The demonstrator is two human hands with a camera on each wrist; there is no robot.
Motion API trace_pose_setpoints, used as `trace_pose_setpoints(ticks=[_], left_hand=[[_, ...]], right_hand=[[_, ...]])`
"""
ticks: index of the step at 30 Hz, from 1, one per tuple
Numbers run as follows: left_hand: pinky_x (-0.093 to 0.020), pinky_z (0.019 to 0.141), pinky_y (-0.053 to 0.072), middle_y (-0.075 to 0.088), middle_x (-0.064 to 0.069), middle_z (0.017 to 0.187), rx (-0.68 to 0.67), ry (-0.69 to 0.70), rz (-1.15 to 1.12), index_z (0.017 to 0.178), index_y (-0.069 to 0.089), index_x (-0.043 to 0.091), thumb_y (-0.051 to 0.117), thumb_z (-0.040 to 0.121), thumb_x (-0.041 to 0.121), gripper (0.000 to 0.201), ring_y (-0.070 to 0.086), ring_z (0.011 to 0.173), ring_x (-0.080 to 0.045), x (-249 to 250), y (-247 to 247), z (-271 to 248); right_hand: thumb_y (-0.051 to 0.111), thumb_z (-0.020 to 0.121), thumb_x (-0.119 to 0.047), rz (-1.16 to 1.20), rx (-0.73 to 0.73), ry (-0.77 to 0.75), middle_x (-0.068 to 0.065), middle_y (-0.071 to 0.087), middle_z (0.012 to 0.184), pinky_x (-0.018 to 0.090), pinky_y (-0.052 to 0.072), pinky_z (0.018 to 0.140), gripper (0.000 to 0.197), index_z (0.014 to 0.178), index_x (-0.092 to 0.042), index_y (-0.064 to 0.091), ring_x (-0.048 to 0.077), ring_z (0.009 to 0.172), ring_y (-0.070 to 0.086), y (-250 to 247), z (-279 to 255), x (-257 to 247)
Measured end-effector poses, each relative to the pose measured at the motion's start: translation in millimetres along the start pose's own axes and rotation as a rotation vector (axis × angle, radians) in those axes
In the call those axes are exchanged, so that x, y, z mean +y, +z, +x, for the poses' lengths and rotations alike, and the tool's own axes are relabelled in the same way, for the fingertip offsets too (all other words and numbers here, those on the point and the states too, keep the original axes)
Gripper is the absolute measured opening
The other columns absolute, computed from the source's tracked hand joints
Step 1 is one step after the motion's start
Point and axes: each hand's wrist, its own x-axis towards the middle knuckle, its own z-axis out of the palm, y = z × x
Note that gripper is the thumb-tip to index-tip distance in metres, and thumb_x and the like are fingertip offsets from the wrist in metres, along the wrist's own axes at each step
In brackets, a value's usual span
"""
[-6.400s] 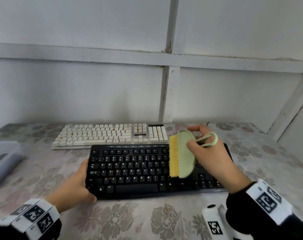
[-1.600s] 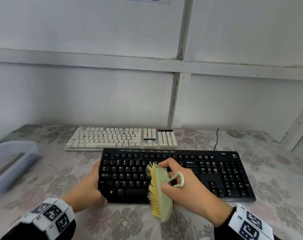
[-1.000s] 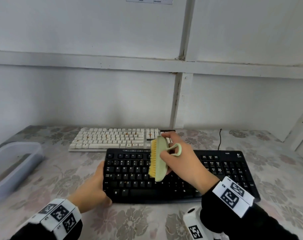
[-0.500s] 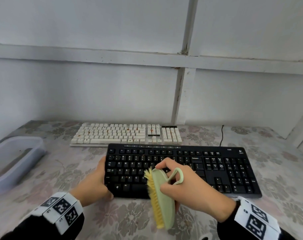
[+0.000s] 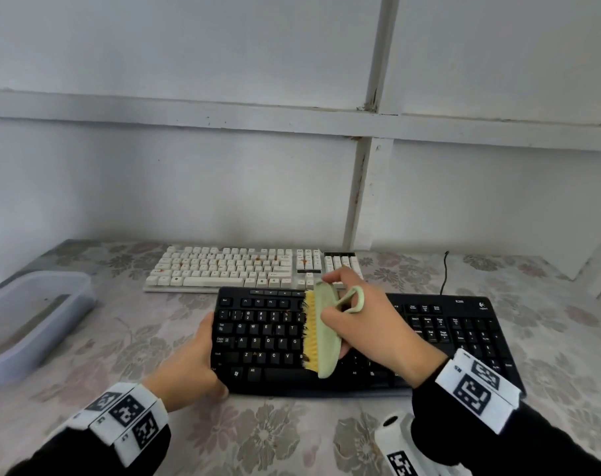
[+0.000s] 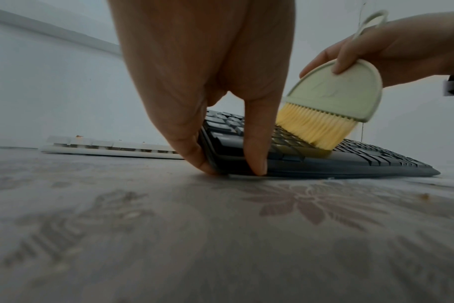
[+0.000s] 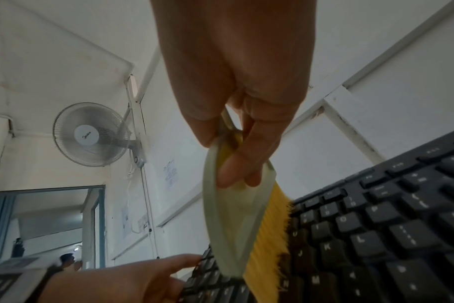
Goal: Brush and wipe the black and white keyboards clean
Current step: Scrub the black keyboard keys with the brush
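Note:
The black keyboard point(image 5: 264, 341) lies on the flowered tablecloth, near me. My left hand point(image 5: 189, 365) grips its front-left corner, thumb on the front edge point(image 6: 255, 147). My right hand point(image 5: 371, 324) holds a pale green brush point(image 5: 326, 331) with yellow bristles point(image 6: 314, 127), which touch the keys around the middle of the board. In the right wrist view the brush point(image 7: 231, 225) stands on edge against the keys point(image 7: 363, 235). The white keyboard point(image 5: 244, 269) lies just behind the black one, with orange-brown specks on some keys.
A translucent plastic tub point(image 5: 34, 317) sits at the table's left edge. A black cable point(image 5: 445, 273) runs from the black keyboard toward the wall. Crumbs lie on the tablecloth point(image 6: 425, 196) near the front edge. A white wall stands right behind the keyboards.
Half a second ago the brush was at the front edge of the black keyboard, over the cloth. It now sits back up over the key rows. The left hand has kept its hold.

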Motion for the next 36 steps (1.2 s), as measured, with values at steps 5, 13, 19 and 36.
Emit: trace_pose_setpoints(ticks=[5, 13, 19, 36], left_hand=[[-0.014, 0.069, 0.042, 0.057, 0.009, 0.108, -0.005, 0.007, -0.001, 0.143, 0.004, 0.035, 0.071, 0.064, -0.007, 0.112, 0.056, 0.093, -0.005, -2, 0, 1], [-0.021, 0.075, 0.044, 0.057, 0.009, 0.110, -0.003, 0.003, -0.015, 0.143, 0.003, 0.037, 0.072, 0.062, -0.005, 0.114, 0.056, 0.096, -0.007, -6, 0, 4], [-0.016, 0.072, 0.043, 0.057, 0.010, 0.111, -0.008, 0.012, -0.016, 0.142, 0.003, 0.036, 0.072, 0.063, -0.005, 0.113, 0.055, 0.096, -0.006, -5, 0, 4], [-0.018, 0.071, 0.044, 0.056, 0.011, 0.107, 0.007, 0.028, 0.008, 0.142, 0.002, 0.035, 0.071, 0.063, -0.003, 0.112, 0.056, 0.093, -0.006, -2, 1, 2]], right_hand=[[0.053, 0.084, -0.008, -0.060, -0.086, 0.050, 0.008, 0.058, 0.079, 0.034, 0.058, 0.052, 0.034, 0.115, -0.021, 0.050, 0.017, 0.058, 0.059, 5, -12, 8], [0.051, 0.084, -0.007, -0.016, -0.224, 0.085, -0.002, 0.052, 0.069, 0.025, 0.050, 0.045, 0.030, 0.111, -0.022, 0.054, 0.009, 0.046, 0.055, 8, -35, 4], [0.053, 0.086, -0.002, 0.087, 0.012, 0.001, 0.004, 0.065, 0.088, 0.027, 0.055, 0.048, 0.031, 0.111, -0.019, 0.054, 0.015, 0.063, 0.069, -12, -5, -16], [0.051, 0.085, -0.008, 0.004, -0.125, 0.037, 0.000, 0.053, 0.069, 0.027, 0.055, 0.051, 0.031, 0.112, -0.023, 0.051, 0.010, 0.052, 0.052, 18, -14, 10]])
